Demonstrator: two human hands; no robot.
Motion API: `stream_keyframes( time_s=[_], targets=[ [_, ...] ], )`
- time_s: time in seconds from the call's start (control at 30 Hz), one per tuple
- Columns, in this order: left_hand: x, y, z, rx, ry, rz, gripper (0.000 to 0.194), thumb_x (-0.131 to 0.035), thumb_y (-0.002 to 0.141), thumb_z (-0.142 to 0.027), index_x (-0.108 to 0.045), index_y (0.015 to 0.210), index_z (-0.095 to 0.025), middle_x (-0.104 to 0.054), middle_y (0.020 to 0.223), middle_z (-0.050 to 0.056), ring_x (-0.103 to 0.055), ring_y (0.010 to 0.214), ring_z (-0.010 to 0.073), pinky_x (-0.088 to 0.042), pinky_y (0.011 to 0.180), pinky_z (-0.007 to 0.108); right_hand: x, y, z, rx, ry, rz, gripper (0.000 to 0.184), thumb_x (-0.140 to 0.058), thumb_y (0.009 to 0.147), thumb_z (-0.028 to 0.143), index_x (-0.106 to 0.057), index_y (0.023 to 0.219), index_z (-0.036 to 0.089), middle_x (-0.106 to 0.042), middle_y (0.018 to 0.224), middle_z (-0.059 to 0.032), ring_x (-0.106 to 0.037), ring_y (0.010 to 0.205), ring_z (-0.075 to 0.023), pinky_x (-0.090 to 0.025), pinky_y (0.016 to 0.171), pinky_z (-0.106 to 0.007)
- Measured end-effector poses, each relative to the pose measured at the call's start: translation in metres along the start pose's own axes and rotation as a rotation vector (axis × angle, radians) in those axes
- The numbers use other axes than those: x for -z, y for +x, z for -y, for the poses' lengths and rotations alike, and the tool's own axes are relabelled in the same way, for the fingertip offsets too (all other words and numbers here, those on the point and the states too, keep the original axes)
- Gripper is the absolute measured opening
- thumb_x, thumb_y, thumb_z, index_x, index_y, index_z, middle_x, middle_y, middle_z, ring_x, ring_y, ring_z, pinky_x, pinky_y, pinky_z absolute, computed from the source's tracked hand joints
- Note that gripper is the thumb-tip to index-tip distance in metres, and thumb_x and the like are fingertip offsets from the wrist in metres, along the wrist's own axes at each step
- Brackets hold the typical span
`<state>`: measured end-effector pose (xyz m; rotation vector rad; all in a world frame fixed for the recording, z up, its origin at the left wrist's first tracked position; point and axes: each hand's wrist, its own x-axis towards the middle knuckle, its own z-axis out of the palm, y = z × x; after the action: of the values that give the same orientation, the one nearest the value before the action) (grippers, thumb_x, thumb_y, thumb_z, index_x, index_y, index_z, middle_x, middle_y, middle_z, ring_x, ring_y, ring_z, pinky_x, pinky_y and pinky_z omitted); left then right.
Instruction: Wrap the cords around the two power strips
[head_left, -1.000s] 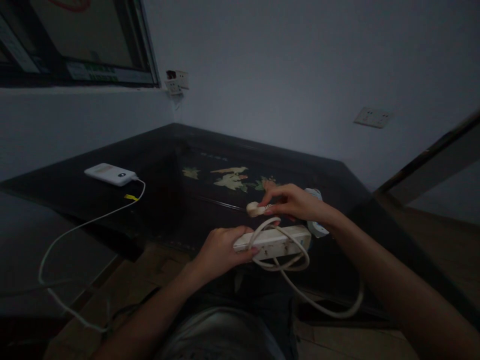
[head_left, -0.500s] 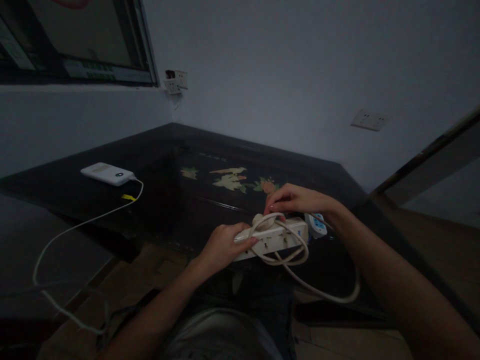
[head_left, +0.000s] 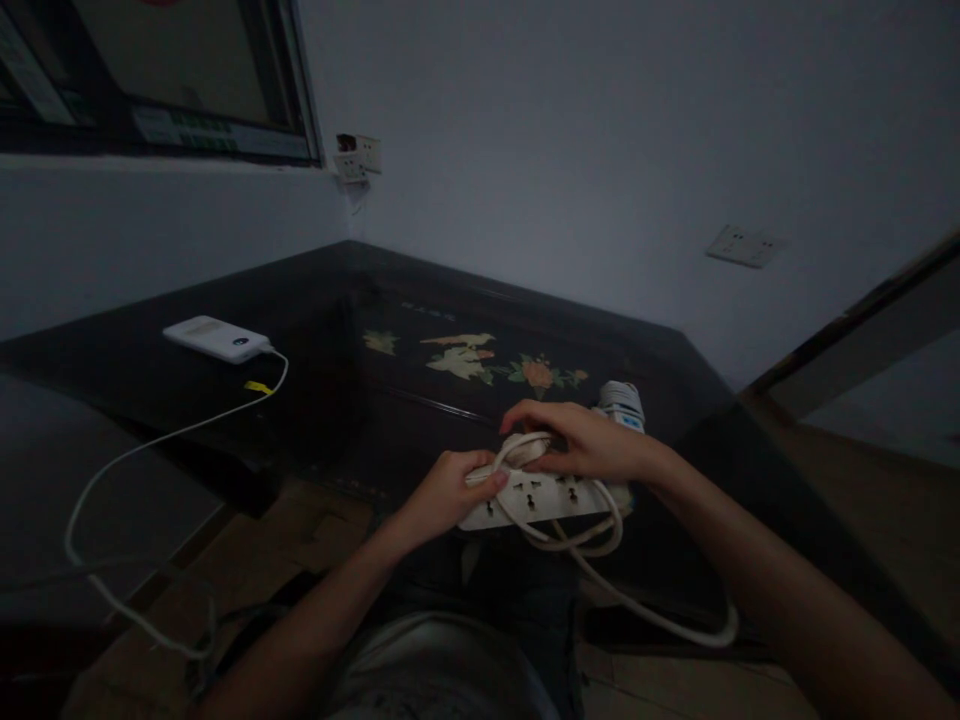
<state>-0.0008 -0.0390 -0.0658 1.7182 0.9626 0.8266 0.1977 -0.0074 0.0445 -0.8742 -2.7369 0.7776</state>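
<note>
Power strip over counter's near edge, long axis left-to-right. Left hand clamped on strip's left end. Right hand curled about plug at strip's far side, grip unclear. Cord loops around strip's middle.

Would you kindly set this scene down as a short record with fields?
Left hand: grips the white power strip
Right hand: around the plug, grip unclear
Cable: loops across the power strip
Beyond right hand: coiled cord, blue-faced socket strip
Table: black, bird-and-flower decoration
Table's left: white corded device, yellow tag
Wall: socket plate, right
</note>
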Motion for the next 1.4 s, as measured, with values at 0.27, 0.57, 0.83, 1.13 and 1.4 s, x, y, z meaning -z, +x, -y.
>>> stream_keyframes(
  time_s=[0.27, 0.57, 0.83, 1.13, 1.4],
  targets=[
    [0.004, -0.002, 0.006, -0.015, -0.083, 0.063, 0.043, -0.049, 0.084, -0.048, -0.067, 0.087, -0.009, -0.063, 0.075, 0.003, -0.053, 0.069, 0.0153, -0.04, 0.06, 0.021, -0.013, -0.007, -0.007, 0.156, 0.072, -0.016, 0.023, -0.055, 0.088, 0.023, -0.057, 0.11, 0.02, -0.063, 0.103, -0.0067, -0.058, 0.096, -0.017, -0.044, 0.081, -0.03],
    [0.004, -0.002, 0.016, -0.006, -0.121, 0.066, 0.045, -0.046, 0.086, -0.051, -0.063, 0.079, -0.01, -0.055, 0.069, 0.001, -0.046, 0.064, 0.0119, -0.036, 0.058, 0.021, -0.025, -0.01, -0.02, 0.033, 0.243, -0.203, 0.021, -0.07, 0.077, 0.033, -0.067, 0.091, 0.018, -0.069, 0.085, -0.0034, -0.063, 0.079, -0.0152, -0.047, 0.072, -0.026],
    [0.001, 0.003, 0.022, 0.093, -0.221, 0.045, 0.051, -0.043, 0.082, -0.058, -0.061, 0.076, -0.01, -0.053, 0.064, 0.0, -0.044, 0.059, 0.0118, -0.035, 0.055, 0.022, -0.015, -0.015, -0.025, 0.13, 0.414, -0.453, 0.012, -0.076, 0.069, 0.024, -0.069, 0.078, 0.021, -0.066, 0.099, -0.0045, -0.061, 0.097, -0.0196, -0.046, 0.087, -0.037],
    [-0.004, 0.01, 0.021, 0.018, 0.054, -0.116, 0.045, -0.043, 0.086, -0.051, -0.062, 0.071, -0.012, -0.053, 0.062, -0.002, -0.044, 0.058, 0.0111, -0.031, 0.052, 0.021, -0.003, 0.0, 0.005, 0.128, 0.836, -0.566, 0.028, -0.078, 0.064, 0.039, -0.064, 0.079, 0.021, -0.067, 0.078, -0.0002, -0.062, 0.066, -0.013, -0.049, 0.059, -0.026],
    [0.011, 0.019, 0.028, 0.004, -0.004, -0.349, 0.046, -0.042, 0.085, -0.053, -0.059, 0.067, -0.013, -0.053, 0.06, -0.001, -0.046, 0.06, 0.0127, -0.033, 0.053, 0.021, -0.012, -0.013, 0.08, 0.384, 0.981, -0.878, 0.023, -0.058, 0.082, 0.052, -0.056, 0.072, 0.031, -0.049, 0.052, 0.0062, -0.042, 0.04, -0.0103, -0.035, 0.04, -0.021]
  ],
)
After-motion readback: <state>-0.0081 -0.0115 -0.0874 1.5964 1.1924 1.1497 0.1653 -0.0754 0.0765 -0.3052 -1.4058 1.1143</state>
